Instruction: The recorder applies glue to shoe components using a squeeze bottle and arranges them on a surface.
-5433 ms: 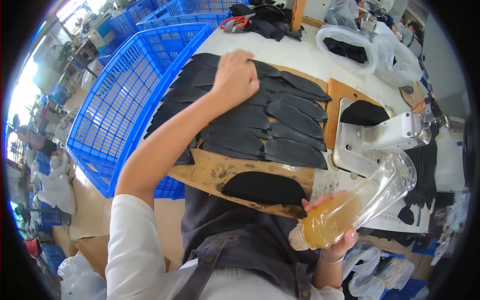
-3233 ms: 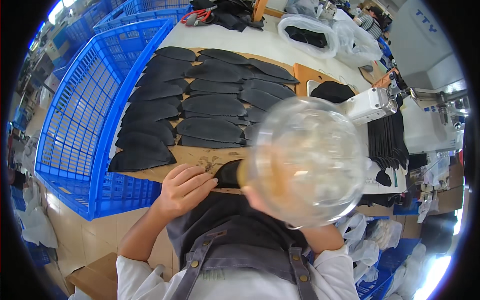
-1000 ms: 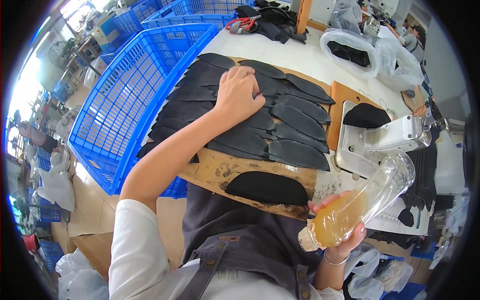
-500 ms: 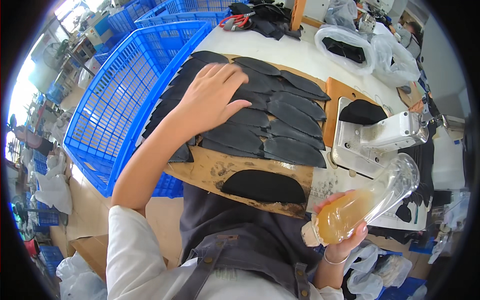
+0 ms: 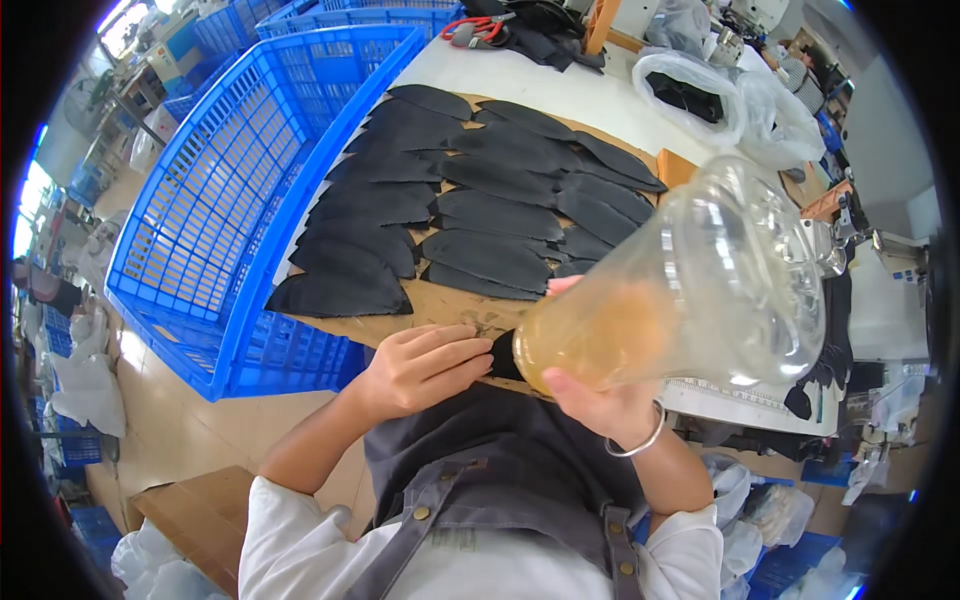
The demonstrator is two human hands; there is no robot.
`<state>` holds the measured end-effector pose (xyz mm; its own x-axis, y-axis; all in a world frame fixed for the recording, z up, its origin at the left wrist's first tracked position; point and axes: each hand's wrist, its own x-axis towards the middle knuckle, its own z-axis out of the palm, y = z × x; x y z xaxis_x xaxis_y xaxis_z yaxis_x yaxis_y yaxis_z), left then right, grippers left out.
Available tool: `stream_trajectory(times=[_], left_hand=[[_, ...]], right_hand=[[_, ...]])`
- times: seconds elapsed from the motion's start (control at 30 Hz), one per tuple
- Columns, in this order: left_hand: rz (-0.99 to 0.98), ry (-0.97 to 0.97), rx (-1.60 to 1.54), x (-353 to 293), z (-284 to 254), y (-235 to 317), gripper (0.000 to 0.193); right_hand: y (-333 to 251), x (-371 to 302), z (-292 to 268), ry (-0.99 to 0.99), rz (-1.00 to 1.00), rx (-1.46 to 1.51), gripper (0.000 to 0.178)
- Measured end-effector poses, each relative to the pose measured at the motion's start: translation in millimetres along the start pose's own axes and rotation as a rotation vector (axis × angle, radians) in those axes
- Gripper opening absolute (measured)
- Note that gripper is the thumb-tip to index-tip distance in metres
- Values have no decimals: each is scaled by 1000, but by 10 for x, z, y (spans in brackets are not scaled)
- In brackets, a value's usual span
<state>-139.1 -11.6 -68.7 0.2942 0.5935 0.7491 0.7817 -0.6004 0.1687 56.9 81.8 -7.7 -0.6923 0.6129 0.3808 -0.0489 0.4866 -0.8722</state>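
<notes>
My right hand (image 5: pixel 610 405) grips a clear plastic bottle (image 5: pixel 690 290) with amber liquid in its lower end. The bottle tilts, base up to the right, its liquid end low over the near edge of a brown board (image 5: pixel 365 327). The bottle's mouth is out of sight. My left hand (image 5: pixel 425 370) is at that edge, fingers together and tips on a black fabric piece (image 5: pixel 506 357); its thumb is hidden. Most of this piece is behind the bottle and my right hand. Overlapping dark curved pieces (image 5: pixel 500 215) lie in rows across the board.
A blue plastic crate (image 5: pixel 235 200) stands left of the board. Red-handled scissors (image 5: pixel 478 32) and black scraps (image 5: pixel 545 35) lie at the back of the white table (image 5: pixel 440 75). A clear bag (image 5: pixel 695 100) holding black material is back right. Machine parts (image 5: pixel 825 245) show behind the bottle.
My left hand has come down from the dark pieces to the board's near edge. My right hand has brought the bottle left and up, over the black fabric piece.
</notes>
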Motion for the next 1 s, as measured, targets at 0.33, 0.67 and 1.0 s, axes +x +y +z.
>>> stream_trajectory(times=[0.33,0.67,1.0], left_hand=[[69,11,86,-10,-20,-27,23],[50,-30,91,-111,62,-31,23],[23,-10,19,-78,73,-31,21]], right_hand=[[-60,69,193,-92,99,-281,65],[-5,-355,-433,195,142,-490,59],[-7,-314,-58,259,121,-258,68]])
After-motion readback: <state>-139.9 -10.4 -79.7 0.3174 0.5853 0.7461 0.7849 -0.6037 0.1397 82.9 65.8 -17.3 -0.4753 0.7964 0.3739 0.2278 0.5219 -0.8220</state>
